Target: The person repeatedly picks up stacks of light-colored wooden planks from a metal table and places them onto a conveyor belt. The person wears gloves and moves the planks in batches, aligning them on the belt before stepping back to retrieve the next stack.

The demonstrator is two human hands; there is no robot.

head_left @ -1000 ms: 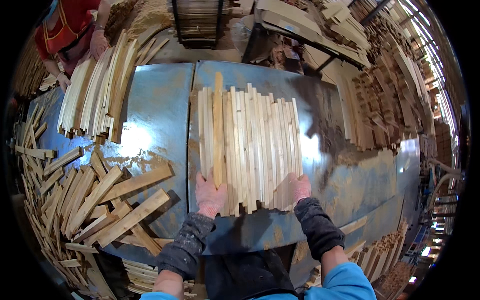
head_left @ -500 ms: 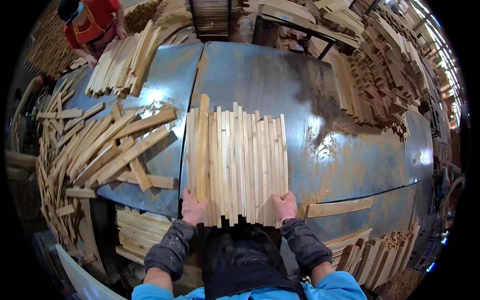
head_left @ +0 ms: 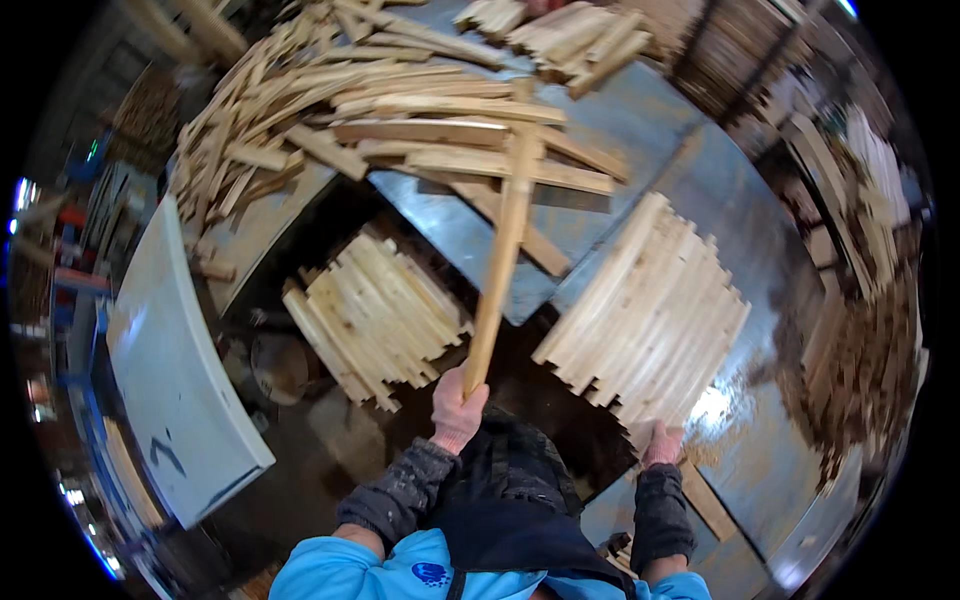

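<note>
My left hand (head_left: 459, 408), in a pinkish work glove, is closed round the near end of a long wooden strip (head_left: 509, 232). The strip points away from me, its far end over the jumbled pile of strips. On the blue-grey metal table lies a row of wooden strips (head_left: 650, 310), side by side with uneven ends. My right hand (head_left: 663, 443), gloved too, grips the near right corner of that row; its fingers are partly blurred.
A heap of loose strips (head_left: 300, 100) covers the table's far left. Below the table edge sits another stack of strips (head_left: 375, 310). A white panel (head_left: 180, 350) stands at the left. Stacked timber (head_left: 860, 370) lies at the right, and a short board (head_left: 707, 500) lies near my right hand.
My left hand has left the row's side and swung left with one longer strip lifted from the row. My right hand stays at the row's near right corner. The view has turned left.
</note>
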